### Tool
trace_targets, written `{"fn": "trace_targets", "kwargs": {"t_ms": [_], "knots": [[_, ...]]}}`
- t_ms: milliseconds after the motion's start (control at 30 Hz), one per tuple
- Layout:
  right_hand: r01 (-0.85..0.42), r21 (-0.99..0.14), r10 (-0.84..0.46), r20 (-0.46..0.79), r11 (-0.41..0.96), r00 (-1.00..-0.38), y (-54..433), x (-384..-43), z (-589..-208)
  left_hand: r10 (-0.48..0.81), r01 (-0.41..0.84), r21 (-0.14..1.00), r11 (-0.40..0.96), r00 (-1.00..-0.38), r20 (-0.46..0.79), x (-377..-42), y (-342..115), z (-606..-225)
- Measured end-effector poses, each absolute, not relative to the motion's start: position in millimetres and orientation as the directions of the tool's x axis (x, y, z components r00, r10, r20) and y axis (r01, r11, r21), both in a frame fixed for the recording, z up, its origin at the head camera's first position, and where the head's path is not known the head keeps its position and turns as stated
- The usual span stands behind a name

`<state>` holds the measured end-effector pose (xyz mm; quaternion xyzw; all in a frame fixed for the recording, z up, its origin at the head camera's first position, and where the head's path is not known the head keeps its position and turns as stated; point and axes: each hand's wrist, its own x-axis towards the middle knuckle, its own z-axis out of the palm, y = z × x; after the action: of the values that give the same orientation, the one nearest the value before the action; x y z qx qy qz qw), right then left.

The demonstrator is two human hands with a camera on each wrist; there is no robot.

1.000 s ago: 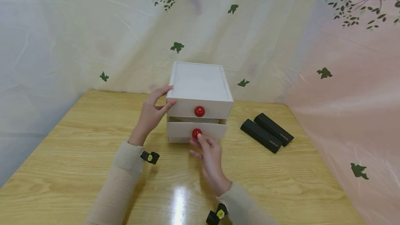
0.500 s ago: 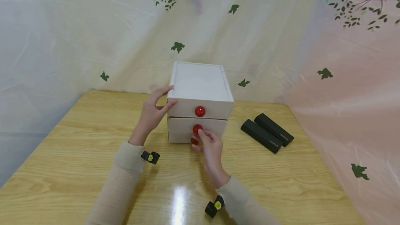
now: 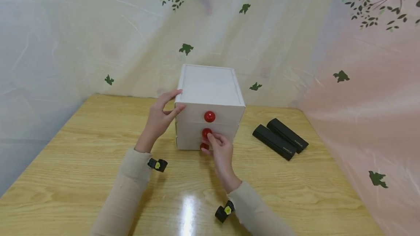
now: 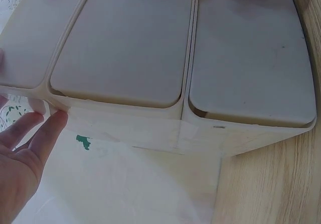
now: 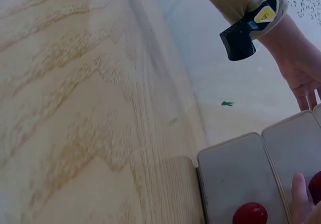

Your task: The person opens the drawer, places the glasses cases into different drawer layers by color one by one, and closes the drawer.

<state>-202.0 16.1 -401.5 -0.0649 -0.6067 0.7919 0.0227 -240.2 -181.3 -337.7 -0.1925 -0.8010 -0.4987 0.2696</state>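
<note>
A small white drawer cabinet [image 3: 210,85] with three stacked drawers stands on the table, each drawer bearing a round red knob. My left hand [image 3: 159,117] steadies its upper left edge, thumb near the front corner and fingers further back. In the left wrist view, fingertips of the left hand [image 4: 22,156] touch the cabinet's side. My right hand [image 3: 224,159] pinches the middle red knob [image 3: 206,133] between thumb and fingers. Just below, partly behind those fingers, is the bottom red knob [image 3: 204,146]. All three drawer fronts look pushed in; the top red knob [image 3: 209,116] is untouched.
Two black oblong cases [image 3: 275,142] lie side by side to the right of the cabinet. A wooden table [image 3: 98,163] carries everything, and a leaf-patterned curtain [image 3: 131,46] hangs close behind it.
One second ago the middle drawer stood partly out, with a gap above it. It has slid back in, and my right hand has moved slightly forward with its knob. My left hand stays put.
</note>
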Motion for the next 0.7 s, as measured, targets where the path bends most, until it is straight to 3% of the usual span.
{"fn": "trace_targets", "kwargs": {"t_ms": [700], "knots": [[0.084,-0.986,0.009,-0.086,-0.144,-0.996,28,-199,-403,0.054,0.575,0.694,0.434,-0.785,0.617,-241,-183,-338]]}}
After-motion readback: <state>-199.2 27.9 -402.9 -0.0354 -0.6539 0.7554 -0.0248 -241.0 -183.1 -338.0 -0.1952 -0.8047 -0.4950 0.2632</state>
